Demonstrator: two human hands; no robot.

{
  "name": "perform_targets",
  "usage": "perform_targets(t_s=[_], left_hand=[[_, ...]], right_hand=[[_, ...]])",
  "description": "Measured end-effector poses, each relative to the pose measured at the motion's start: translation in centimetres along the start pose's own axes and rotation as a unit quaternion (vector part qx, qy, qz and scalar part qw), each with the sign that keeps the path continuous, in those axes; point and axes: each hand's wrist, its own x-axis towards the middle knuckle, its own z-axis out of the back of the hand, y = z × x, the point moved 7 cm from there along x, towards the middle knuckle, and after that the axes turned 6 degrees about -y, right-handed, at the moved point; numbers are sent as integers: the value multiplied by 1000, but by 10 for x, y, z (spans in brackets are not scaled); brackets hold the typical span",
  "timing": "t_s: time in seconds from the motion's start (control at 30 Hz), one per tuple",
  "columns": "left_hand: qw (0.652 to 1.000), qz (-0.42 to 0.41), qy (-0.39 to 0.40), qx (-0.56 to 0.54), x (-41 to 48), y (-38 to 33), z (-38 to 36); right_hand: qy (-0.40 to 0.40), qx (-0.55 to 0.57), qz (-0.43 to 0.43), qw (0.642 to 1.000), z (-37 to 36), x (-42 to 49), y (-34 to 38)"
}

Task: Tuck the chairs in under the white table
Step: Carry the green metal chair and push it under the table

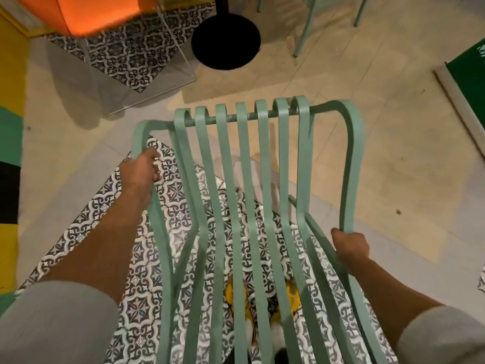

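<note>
**A:** Head camera looks down on a pale green chair (pixel 252 195) with long slats. Where is it exactly?

**B:** It fills the middle of the view, just in front of the person, above a patch of patterned black-and-white tiles (pixel 147 290). The far edge with the crossbar points to a black round table base (pixel 225 38), which stands well apart from it on the beige floor (pixel 393 143).

**A:** And the hands, how do they hold it?

**B:** The left hand (pixel 140 170) is on the left side bar of the frame, fingers closed around it. The right hand (pixel 350 245) is lower on the right side bar, also closed around the bar, thumb on the inner side. Both arms have grey sleeves (pixel 60 321) pushed up.

**A:** Does the chair touch the floor?

**B:** I cannot tell; the legs are hidden under the slats.

**A:** What else is around?

**B:** Legs of a second green chair (pixel 304 30) at the top right, near the black base. An orange block (pixel 99 11) at the top left, and a green board (pixel 469 74) at the right edge. Through the slats, something yellow (pixel 236 292) shows low down, too blurred to name.
</note>
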Motion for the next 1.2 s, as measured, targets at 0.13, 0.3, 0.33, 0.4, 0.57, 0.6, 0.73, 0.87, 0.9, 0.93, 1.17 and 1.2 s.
perform_targets(t_s=[0.13,0.3,0.33,0.4,0.57,0.6,0.73,0.87,0.9,0.93,1.17,1.2], left_hand=[[993,2,50,103,-23,83,20],[969,110,37,220,-72,235,71],[966,118,25,228,-72,244,75],[963,109,18,245,-67,243,75],[953,123,-12,275,-59,233,69],[949,120,-14,290,-59,228,67],[937,82,-29,340,-57,196,61],[920,70,-28,385,-60,176,63],[922,67,-22,380,-61,175,63],[927,63,-18,370,-62,175,64],[908,-25,-15,418,-57,142,43],[905,-31,2,424,-53,138,38]], right_hand=[[0,-22,0,1000,3,8,8],[10,-39,17,999,4,16,27],[12,-35,24,999,5,15,31],[16,-32,59,998,9,10,38],[-25,-16,169,985,29,-17,59],[-35,-16,184,982,33,-18,64],[-55,-58,213,974,38,-17,80],[-68,-101,212,970,38,-16,82],[-71,-107,209,969,36,-15,79],[-75,-116,207,969,35,-14,77],[-85,-153,230,957,33,-8,92],[-82,-157,237,955,32,-6,97]])
